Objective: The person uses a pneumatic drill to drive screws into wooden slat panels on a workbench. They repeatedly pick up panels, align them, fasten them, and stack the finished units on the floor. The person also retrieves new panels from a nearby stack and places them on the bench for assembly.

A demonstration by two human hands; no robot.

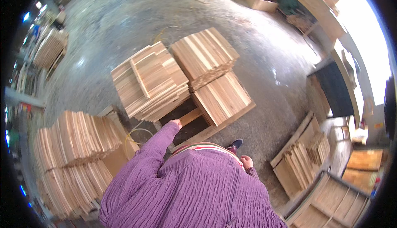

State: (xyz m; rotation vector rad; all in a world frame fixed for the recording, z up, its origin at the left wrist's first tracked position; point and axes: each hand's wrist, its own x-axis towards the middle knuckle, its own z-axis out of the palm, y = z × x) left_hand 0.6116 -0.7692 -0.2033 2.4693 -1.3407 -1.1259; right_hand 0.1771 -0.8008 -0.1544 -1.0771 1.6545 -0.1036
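Note:
In a purple ribbed sleeve, my left hand (176, 123) reaches to the near left part of a wooden pallet (206, 133). Its fingers look curled at the end of a narrow wooden slat (191, 116); whether they grip it I cannot make out. Three stacks of striped wooden panels stand on the pallet. The left stack (144, 77) is uneven, with a thin strip (139, 78) lying on top. The far right stack (204, 50) and the near right stack (223, 97) are neater. My right hand (247, 162) hangs beside my hip, fingers loosely bent, with nothing visible in it.
Large panel stacks (82, 141) stand close on my left, beside a yellowish hose (131, 137). To the right, boards (297, 166) rest on a low base, near a framed wooden piece (331, 199). Cardboard boxes (260, 0) sit farther off on the concrete floor (124, 17).

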